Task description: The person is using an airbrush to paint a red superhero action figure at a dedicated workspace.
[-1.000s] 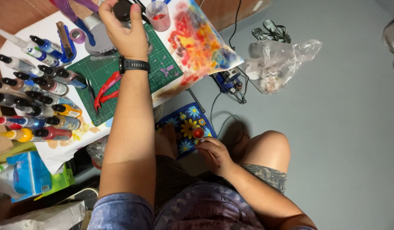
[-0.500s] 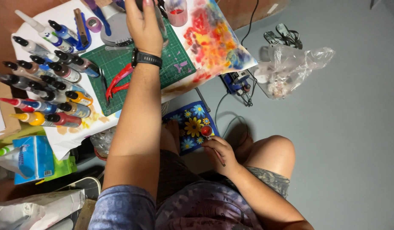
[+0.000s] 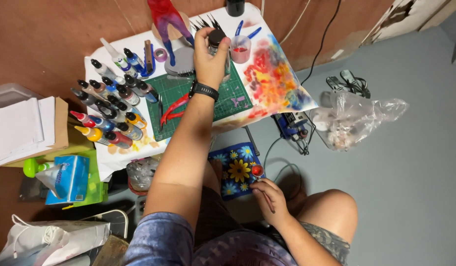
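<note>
1. Black-capped jar (image 3: 217, 43) near the table's far edge, one only, left hand (image 3: 208, 56) wrapped tight around it
2. Right hand (image 3: 270, 197) pinches one thin brush (image 3: 260, 183), off the table's near edge
3. One pink cup (image 3: 240, 48) just beside the jar

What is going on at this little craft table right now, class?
A seated person's left hand grips a black-capped jar at the far edge of a green cutting mat. The right hand, down by the knee, holds a thin tool with a red blob at its tip. Rows of paint bottles stand left of the mat.
</note>
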